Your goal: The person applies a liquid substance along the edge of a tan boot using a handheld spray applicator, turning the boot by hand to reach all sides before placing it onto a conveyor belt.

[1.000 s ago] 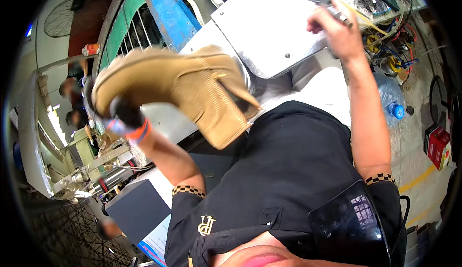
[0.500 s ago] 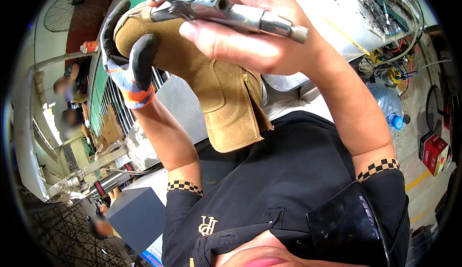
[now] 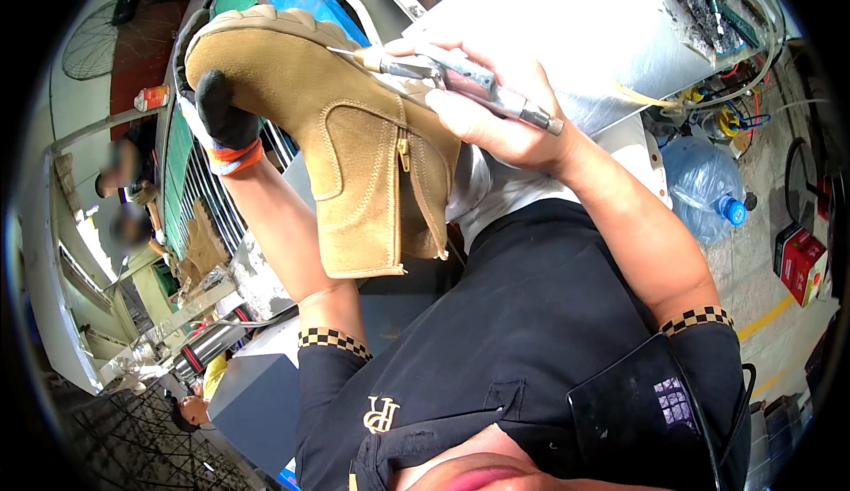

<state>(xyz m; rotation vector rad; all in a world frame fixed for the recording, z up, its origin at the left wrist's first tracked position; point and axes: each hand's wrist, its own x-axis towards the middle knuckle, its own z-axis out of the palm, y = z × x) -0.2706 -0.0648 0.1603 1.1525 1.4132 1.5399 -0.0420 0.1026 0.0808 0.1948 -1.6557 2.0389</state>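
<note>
A tan suede ankle boot (image 3: 292, 92) with a side zip hangs in front of me, toe up to the left and shaft downward. My left hand (image 3: 212, 110), in a dark-palmed work glove with an orange cuff, is closed around the toe, its thumb on the upper. My bare right hand (image 3: 522, 137) grips a pen-shaped metal tool (image 3: 509, 101) with a brass nozzle, a thin needle tip and a knurled end. That tip lies at the boot's edge where upper and sole meet, near the arch. Whether it touches is hard to tell.
Behind the boot stands a white-topped work surface (image 3: 567, 30), with dark debris and tools at its far right. A large clear water bottle (image 3: 704, 185) and a red box (image 3: 799, 265) are on the right. Metal racks, a fan (image 3: 97, 39) and other people are at left.
The boot has shifted left and turned, showing its sole edge. My right hand has moved down and right, bringing the tool's tip from the toe back along the sole edge.
</note>
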